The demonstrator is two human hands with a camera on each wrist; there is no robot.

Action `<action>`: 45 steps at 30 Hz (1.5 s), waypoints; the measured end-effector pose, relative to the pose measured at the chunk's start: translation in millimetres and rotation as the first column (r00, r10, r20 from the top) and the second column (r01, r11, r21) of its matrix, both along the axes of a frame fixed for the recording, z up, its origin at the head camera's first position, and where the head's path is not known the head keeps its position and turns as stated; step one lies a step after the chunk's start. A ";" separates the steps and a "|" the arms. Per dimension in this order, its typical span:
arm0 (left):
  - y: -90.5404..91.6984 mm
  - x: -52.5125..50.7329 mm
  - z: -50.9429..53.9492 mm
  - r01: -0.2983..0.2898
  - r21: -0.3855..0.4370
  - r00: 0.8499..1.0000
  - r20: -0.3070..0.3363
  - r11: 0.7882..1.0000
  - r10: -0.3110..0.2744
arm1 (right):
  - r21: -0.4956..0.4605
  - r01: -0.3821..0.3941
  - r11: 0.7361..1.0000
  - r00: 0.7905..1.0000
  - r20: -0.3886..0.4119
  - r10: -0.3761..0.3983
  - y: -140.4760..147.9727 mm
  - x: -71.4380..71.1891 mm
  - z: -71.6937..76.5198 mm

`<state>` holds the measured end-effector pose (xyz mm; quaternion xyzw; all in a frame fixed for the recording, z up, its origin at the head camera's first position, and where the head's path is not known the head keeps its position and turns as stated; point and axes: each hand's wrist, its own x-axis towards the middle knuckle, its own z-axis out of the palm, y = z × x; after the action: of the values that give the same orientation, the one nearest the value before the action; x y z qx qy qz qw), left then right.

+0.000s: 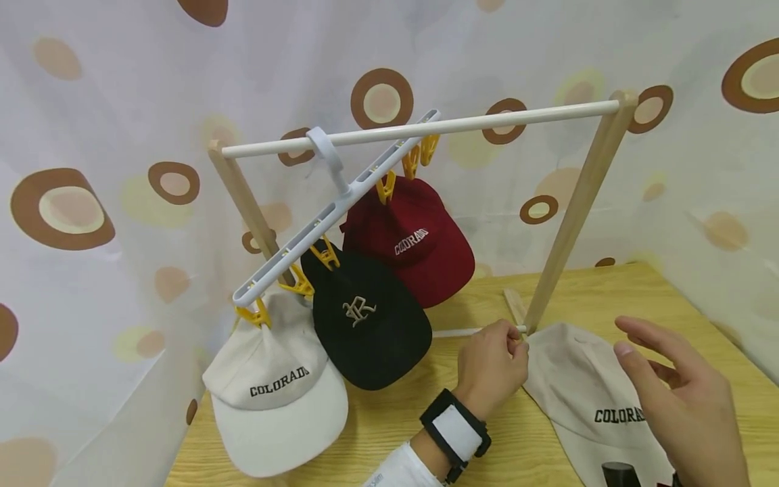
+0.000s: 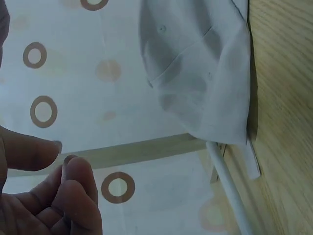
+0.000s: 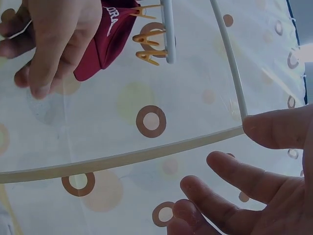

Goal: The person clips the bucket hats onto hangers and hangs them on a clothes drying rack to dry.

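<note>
A beige cap [image 1: 569,379] lettered in dark thread lies on the table at the lower right. Just left of its crown is my left hand [image 1: 493,365], fingers loosely curled; a gap shows between thumb and fingers [image 2: 80,183] in the left wrist view, and nothing is held. Over the cap's right side hovers my right hand [image 1: 684,392], fingers spread and holding nothing, hiding part of the lettering. A white cap [image 1: 274,379], a black cap [image 1: 371,331] and a dark red cap [image 1: 420,250] hang from yellow clips [image 1: 326,256] on a pale clip hanger [image 1: 298,237].
The hanger hooks over the white top bar [image 1: 487,122] of a rack with wooden posts [image 1: 575,216]. A low white bar [image 1: 453,333] runs behind my left hand. The rack stands on a wood-grain table [image 1: 615,297] before a curtain [image 1: 517,47] printed with circles.
</note>
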<state>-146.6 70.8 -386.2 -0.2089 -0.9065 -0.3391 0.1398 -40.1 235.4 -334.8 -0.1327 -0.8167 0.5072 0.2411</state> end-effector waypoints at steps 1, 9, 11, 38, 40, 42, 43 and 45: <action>4.3 1.0 -1.3 0.006 -0.032 1.000 0.002 0.999 -0.006 | 0.000 0.000 1.000 1.000 -0.008 0.000 -0.4 -0.2 -0.1; 49.6 12.6 -17.9 0.066 -0.281 0.998 0.001 0.957 -0.069 | 0.007 0.013 1.000 1.000 0.007 -0.014 6.8 4.1 -1.4; 61.9 14.6 -23.9 0.071 -0.314 0.997 -0.001 0.947 -0.076 | 0.003 0.034 0.999 0.999 0.016 -0.034 12.8 7.2 -2.4; 135.8 12.5 -59.0 -0.168 -0.376 0.928 0.251 0.911 0.275 | 0.005 0.161 0.987 0.987 -0.019 -0.161 26.9 15.8 -18.4; 132.4 14.2 -59.3 -0.159 -0.364 0.934 0.244 0.917 0.259 | 0.015 0.145 0.989 0.989 -0.030 -0.144 26.3 15.2 -18.3; 127.5 16.0 -59.2 -0.144 -0.358 0.943 0.234 0.923 0.238 | 0.031 0.128 0.991 0.991 -0.039 -0.127 26.0 15.0 -18.9; 124.7 16.8 -59.4 -0.130 -0.357 0.948 0.228 0.925 0.222 | 0.040 0.125 0.991 0.992 -0.042 -0.123 25.7 14.8 -19.5; 118.1 18.5 -59.7 -0.105 -0.350 0.956 0.222 0.931 0.191 | 0.050 0.125 0.991 0.992 -0.031 -0.123 25.1 15.1 -21.1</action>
<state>-128.2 189.0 -445.9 -0.1153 -0.9744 -0.1926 0.0114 -25.0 260.5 -355.9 -0.1698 -0.8162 0.4718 0.2871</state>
